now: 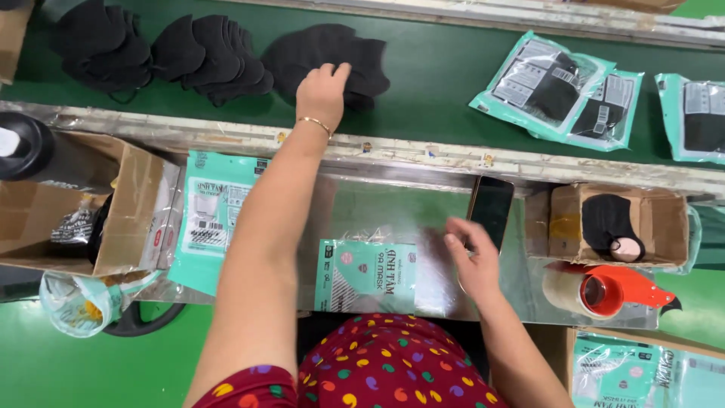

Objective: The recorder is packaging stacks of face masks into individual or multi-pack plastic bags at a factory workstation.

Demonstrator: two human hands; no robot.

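Three piles of black masks lie on the green belt (pixel 438 75). My left hand (pixel 323 92) reaches across the taped rail (pixel 423 155) and rests, fingers spread, on the nearest mask pile (pixel 328 53). My right hand (pixel 472 261), open and blurred, presses the teal pouch (pixel 366 276) on the shiny steel table (pixel 377 208). A phone (pixel 491 210) stands just beside it. Filled pouches (pixel 559 91) lie farther right on the belt; a tape dispenser (pixel 604 291) sits near the cardboard box (pixel 657 219).
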